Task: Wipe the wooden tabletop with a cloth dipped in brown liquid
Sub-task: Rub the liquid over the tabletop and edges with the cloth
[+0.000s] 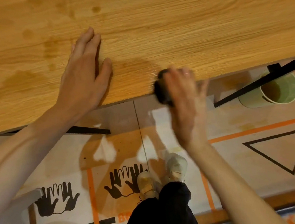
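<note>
Here, left hand flat, fingers spread on grained tabletop; blurred right hand fingers clutching dark wadded cloth.

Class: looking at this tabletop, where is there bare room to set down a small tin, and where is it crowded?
Free: the tabletop right of the left hand and beyond the right hand. Crowded: the near edge, where the left hand lies flat and the right hand holds a dark cloth.
</note>
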`<move>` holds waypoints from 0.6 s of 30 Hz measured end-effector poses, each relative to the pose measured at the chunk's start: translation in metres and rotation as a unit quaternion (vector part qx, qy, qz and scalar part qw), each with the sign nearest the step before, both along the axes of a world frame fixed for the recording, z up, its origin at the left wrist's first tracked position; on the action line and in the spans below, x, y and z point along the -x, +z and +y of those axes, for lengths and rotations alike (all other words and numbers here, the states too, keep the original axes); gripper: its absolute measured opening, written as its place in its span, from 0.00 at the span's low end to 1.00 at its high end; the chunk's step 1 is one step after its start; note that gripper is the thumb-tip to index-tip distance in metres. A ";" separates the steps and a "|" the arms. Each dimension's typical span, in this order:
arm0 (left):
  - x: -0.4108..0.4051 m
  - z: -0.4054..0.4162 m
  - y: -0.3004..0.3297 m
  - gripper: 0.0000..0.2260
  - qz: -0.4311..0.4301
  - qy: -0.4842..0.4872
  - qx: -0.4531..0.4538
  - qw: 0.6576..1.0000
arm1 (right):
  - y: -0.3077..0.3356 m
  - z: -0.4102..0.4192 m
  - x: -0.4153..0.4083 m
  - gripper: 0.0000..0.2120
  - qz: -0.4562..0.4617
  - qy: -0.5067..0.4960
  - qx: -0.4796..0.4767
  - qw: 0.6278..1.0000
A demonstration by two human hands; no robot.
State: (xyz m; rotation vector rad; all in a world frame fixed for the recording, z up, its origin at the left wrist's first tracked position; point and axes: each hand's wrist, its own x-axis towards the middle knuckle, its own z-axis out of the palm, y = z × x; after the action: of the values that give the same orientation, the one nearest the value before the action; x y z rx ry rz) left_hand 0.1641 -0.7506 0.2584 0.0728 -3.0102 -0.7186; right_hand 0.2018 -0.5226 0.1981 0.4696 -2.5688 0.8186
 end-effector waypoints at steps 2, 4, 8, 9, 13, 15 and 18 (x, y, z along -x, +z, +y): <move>-0.006 -0.013 0.003 0.25 0.002 -0.038 -0.003 0.999 | 0.006 0.033 0.008 0.24 -0.020 -0.029 0.002 0.999; -0.016 -0.036 0.004 0.24 0.008 -0.052 0.007 0.999 | 0.008 0.041 0.007 0.20 -0.020 -0.033 0.005 0.999; -0.033 -0.083 0.000 0.23 0.032 -0.034 0.011 0.999 | 0.002 0.017 0.002 0.23 0.008 -0.015 0.019 1.000; -0.036 -0.088 -0.002 0.23 0.036 -0.030 0.012 0.999 | 0.001 0.007 0.001 0.25 0.011 0.005 0.019 1.000; -0.037 -0.087 -0.005 0.22 0.038 -0.010 -0.003 0.999 | 0.002 -0.068 -0.015 0.26 0.025 0.071 0.024 0.997; -0.039 -0.086 -0.005 0.21 0.040 -0.013 0.009 0.999 | 0.008 -0.108 -0.031 0.24 0.019 0.139 -0.004 0.990; -0.040 -0.088 -0.004 0.22 0.026 -0.020 0.014 0.999 | 0.015 -0.114 -0.027 0.22 0.040 0.211 -0.082 0.973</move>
State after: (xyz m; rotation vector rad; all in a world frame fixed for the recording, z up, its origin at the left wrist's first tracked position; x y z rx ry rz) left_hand 0.2043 -0.8389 0.2545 -0.0066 -2.9790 -0.6718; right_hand 0.2288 -0.6368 0.2129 1.1045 -2.5063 0.7022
